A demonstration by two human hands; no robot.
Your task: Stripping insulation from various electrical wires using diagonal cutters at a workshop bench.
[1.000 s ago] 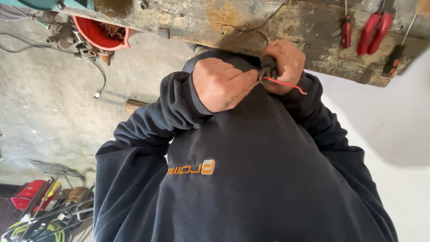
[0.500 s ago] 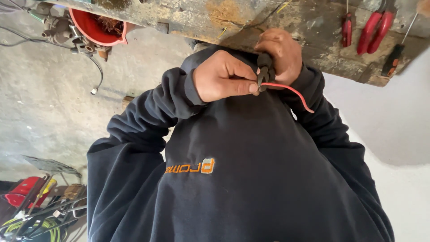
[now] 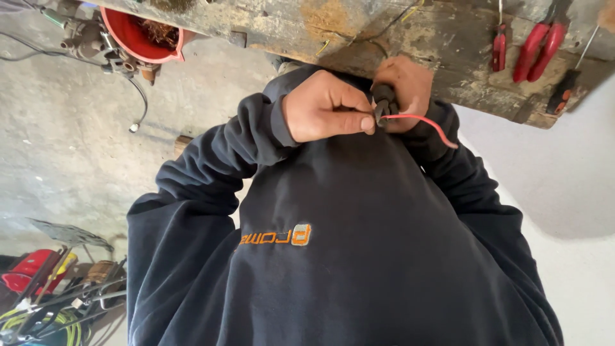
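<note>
The left hand is fisted, knuckles up, thumb and forefinger pinching the red wire where it leaves the dark-handled tool. From that pinch the wire runs rightward, then curves down. The right hand is wrapped around the tool's handles, close under the worn bench edge; dark sweatshirt below.
</note>
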